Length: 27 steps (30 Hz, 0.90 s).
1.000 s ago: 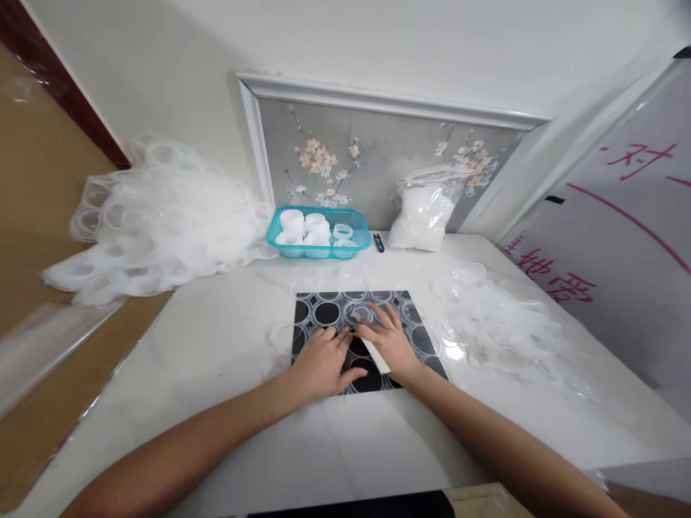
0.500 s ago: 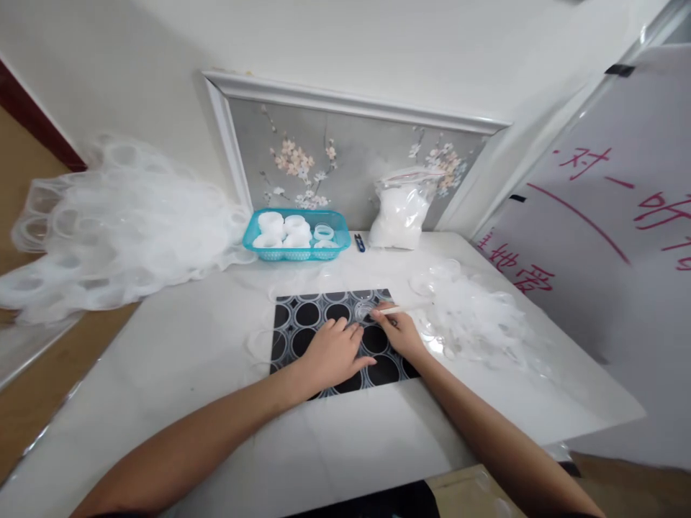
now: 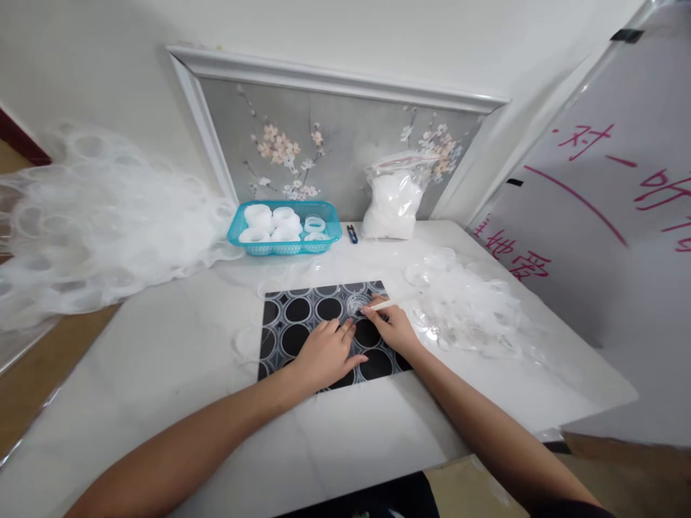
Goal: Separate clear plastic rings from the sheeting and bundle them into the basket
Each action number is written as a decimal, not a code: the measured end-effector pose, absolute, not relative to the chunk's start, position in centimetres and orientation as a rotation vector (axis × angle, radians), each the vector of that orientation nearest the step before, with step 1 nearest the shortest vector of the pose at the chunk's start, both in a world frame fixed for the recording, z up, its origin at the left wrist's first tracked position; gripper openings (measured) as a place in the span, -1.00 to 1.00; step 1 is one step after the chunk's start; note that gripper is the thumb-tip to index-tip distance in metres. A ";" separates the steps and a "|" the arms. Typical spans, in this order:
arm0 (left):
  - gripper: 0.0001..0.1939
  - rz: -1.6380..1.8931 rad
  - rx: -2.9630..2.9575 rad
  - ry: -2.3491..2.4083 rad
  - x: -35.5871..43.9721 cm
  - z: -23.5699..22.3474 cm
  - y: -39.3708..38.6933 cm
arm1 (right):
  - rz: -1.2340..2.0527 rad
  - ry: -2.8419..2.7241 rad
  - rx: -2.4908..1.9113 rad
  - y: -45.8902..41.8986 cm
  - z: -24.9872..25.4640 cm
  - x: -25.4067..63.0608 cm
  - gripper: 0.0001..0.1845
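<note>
My left hand (image 3: 327,354) lies flat, fingers stretched out and thumb apart, on a black sheet (image 3: 296,311) patterned with pale circles. Pinched in my right hand (image 3: 396,329) is a slim white pen-like stick (image 3: 382,306). Its tip is at a clear plastic ring (image 3: 356,303) near the sheet's far edge, partly covered by my fingers. Whether the tip touches the ring I cannot tell. To the right of that hand spreads a pile of clear and whitish plastic rings (image 3: 469,306).
A blue basket (image 3: 283,248) of white rings stands at the back, beside small dark snips (image 3: 352,234) and a clear bag (image 3: 396,205) of white material. A large heap of translucent ring sheets (image 3: 119,216) hangs over the table's left edge. A whiteboard (image 3: 604,288) stands right.
The whole view has shifted a little, so the table's contents sit slightly further left and higher. Both hands stay at nearly the same places on the sheet.
</note>
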<state>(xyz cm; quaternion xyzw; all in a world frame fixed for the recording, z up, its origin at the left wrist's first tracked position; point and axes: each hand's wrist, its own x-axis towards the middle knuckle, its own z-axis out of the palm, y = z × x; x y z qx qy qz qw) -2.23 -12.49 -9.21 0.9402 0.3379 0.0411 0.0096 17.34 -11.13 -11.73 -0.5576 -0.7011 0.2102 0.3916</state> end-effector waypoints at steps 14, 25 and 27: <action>-0.26 -0.030 2.839 0.965 -2.1 -6.0 -10.7 | -0.323 -1.696 -1.778 -8.2 -8.9 20.6 -0.67; -0.35 0.190 2.974 0.967 2.9 -8.7 -11.2 | 0.479 -1.613 -1.483 -11.8 -12.5 21.7 -0.58; -0.32 0.182 2.960 0.977 2.9 -9.2 -11.3 | 0.504 -1.611 -1.477 -11.6 -12.4 21.8 -0.56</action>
